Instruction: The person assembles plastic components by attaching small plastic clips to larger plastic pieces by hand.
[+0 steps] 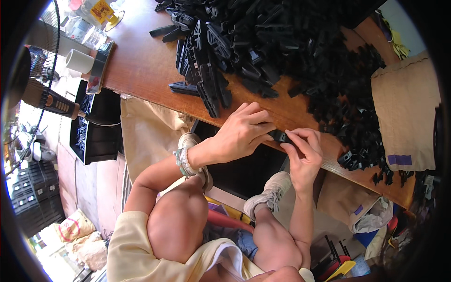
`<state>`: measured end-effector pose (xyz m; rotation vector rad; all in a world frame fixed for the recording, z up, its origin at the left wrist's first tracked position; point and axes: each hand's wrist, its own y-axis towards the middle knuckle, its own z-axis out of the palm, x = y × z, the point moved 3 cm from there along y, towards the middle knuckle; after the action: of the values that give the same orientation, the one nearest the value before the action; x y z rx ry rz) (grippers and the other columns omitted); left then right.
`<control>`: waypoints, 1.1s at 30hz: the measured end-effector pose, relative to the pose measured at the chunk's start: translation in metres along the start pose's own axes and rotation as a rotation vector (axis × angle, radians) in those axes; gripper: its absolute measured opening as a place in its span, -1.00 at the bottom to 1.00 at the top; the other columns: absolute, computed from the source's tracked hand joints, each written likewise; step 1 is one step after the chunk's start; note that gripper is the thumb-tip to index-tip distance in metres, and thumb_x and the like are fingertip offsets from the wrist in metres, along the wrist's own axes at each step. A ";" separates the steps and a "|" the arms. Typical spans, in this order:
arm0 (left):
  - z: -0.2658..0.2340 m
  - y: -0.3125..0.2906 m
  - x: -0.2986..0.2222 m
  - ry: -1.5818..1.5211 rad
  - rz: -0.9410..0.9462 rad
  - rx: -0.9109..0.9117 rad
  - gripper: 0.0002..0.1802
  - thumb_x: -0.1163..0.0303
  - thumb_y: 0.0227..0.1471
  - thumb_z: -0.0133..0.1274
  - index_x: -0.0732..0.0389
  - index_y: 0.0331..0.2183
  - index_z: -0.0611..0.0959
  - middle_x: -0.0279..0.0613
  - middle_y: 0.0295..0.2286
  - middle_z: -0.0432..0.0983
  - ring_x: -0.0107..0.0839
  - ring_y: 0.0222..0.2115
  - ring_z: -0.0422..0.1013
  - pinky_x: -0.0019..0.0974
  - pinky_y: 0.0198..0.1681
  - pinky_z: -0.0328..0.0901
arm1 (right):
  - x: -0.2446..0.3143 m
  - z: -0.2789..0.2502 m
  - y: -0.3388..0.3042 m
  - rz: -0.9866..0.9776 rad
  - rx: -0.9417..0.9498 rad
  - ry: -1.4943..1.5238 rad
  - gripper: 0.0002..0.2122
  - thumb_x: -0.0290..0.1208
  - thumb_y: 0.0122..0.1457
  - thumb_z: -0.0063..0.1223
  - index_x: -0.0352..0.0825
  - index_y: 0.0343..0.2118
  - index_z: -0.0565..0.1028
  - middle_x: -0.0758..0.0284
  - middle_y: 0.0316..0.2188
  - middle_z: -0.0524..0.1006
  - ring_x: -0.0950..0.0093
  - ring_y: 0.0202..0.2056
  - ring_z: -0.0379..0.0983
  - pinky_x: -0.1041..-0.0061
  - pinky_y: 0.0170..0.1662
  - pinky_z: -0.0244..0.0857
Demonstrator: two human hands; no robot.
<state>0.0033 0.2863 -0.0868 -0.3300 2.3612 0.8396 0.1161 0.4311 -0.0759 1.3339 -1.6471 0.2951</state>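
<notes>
Just off the table's near edge, a small black plastic part (280, 137) is held between my two hands. My left hand (247, 129), with beaded bracelets on its wrist, pinches the part's left end between thumb and fingers. The thumb and fingers of my right hand (305, 152) grip its right end. Beyond my hands, a large heap of long black plastic parts (211, 47) covers the far side of the table. Smaller black pieces (352, 117) are piled to the right. The fingers hide part of the held piece.
The wooden table (136, 61) spans the far side. A brown paper bag (404, 113) lies at its right. A black bin (101, 127) with small parts, a fan (51, 98) and a paper roll (79, 61) are at left. Below the edge sits a dark open container (235, 174).
</notes>
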 end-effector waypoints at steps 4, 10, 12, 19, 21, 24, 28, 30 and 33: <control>-0.006 0.005 0.001 -0.030 0.027 -0.018 -0.70 0.50 -0.21 0.27 0.33 -0.32 0.66 -0.18 -0.32 0.48 -0.18 -0.34 0.37 -0.17 -0.24 0.31 | -0.001 -0.003 -0.002 0.005 0.014 -0.026 -0.78 -0.70 -0.13 0.27 -0.43 -0.33 0.62 0.32 -0.36 0.50 0.37 -0.28 0.37 0.47 -0.23 0.28; -0.022 0.029 0.001 0.310 0.054 0.068 -0.58 0.55 -0.15 0.15 0.47 -0.17 0.51 -0.06 -0.23 0.39 -0.17 -0.36 0.42 -0.23 -0.27 0.37 | -0.011 -0.032 0.000 0.052 -0.124 -0.075 -0.90 -0.69 0.01 0.16 -0.43 -0.38 0.59 0.27 -0.33 0.51 0.37 -0.27 0.42 0.49 -0.20 0.28; -0.019 0.032 0.004 0.390 0.050 0.110 -0.60 0.57 -0.17 0.11 0.48 -0.19 0.51 -0.06 -0.27 0.37 -0.18 -0.36 0.41 -0.24 -0.28 0.36 | -0.018 -0.044 0.003 0.039 -0.267 -0.247 -0.89 -0.68 0.02 0.16 -0.41 -0.36 0.59 0.29 -0.31 0.52 0.36 -0.24 0.42 0.46 -0.16 0.27; -0.009 0.035 -0.009 0.190 0.255 0.153 -0.62 0.54 -0.26 0.06 0.46 -0.27 0.53 -0.10 -0.36 0.37 -0.20 -0.40 0.38 -0.23 -0.35 0.34 | -0.026 -0.053 0.004 -0.010 -0.153 -0.624 -0.83 -0.63 0.06 0.15 -0.35 -0.26 0.55 0.33 -0.19 0.50 0.30 -0.16 0.38 0.30 -0.04 0.19; -0.004 0.035 -0.009 0.191 0.257 0.234 -0.63 0.50 -0.28 0.09 0.43 -0.30 0.54 -0.12 -0.39 0.38 -0.22 -0.41 0.39 -0.25 -0.39 0.34 | -0.023 -0.045 0.003 -0.055 -0.132 -0.576 -0.83 -0.63 0.07 0.15 -0.34 -0.24 0.53 0.31 -0.19 0.50 0.31 -0.17 0.39 0.32 -0.06 0.21; 0.004 0.046 -0.001 0.258 0.222 0.255 -0.73 0.45 -0.19 0.13 0.38 -0.37 0.57 -0.15 -0.42 0.37 -0.26 -0.43 0.39 -0.28 -0.43 0.34 | -0.019 -0.034 0.001 0.037 -0.122 -0.108 -0.83 -0.59 0.21 0.04 -0.36 -0.13 0.47 0.28 -0.16 0.51 0.50 -0.27 0.41 0.56 -0.19 0.27; 0.019 0.056 0.001 0.353 0.198 0.202 -0.79 0.36 -0.07 0.16 0.33 -0.44 0.57 -0.20 -0.45 0.35 -0.30 -0.42 0.37 -0.31 -0.43 0.33 | -0.022 -0.027 -0.006 0.203 -0.220 0.245 -0.80 -0.49 0.34 -0.14 -0.37 -0.03 0.41 0.29 -0.22 0.49 0.58 -0.35 0.35 0.62 -0.26 0.23; 0.019 0.058 -0.001 0.472 0.213 0.038 -0.73 0.26 -0.02 0.18 0.28 -0.51 0.57 -0.23 -0.46 0.35 -0.32 -0.40 0.35 -0.30 -0.43 0.34 | -0.028 -0.029 -0.006 0.320 -0.286 0.536 -0.74 -0.40 0.42 -0.32 -0.38 0.02 0.36 0.32 -0.36 0.44 0.60 -0.44 0.29 0.62 -0.35 0.19; 0.019 0.052 -0.002 0.484 0.161 0.014 -0.72 0.25 -0.06 0.20 0.26 -0.55 0.56 -0.25 -0.47 0.36 -0.32 -0.37 0.34 -0.29 -0.42 0.35 | -0.033 -0.033 -0.010 0.323 -0.342 0.592 -0.71 -0.34 0.43 -0.34 -0.40 0.03 0.35 0.35 -0.50 0.39 0.62 -0.51 0.26 0.65 -0.45 0.16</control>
<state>-0.0076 0.3387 -0.0716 -0.3745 2.8729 0.8934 0.1391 0.4704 -0.0885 0.6347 -1.3191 0.5171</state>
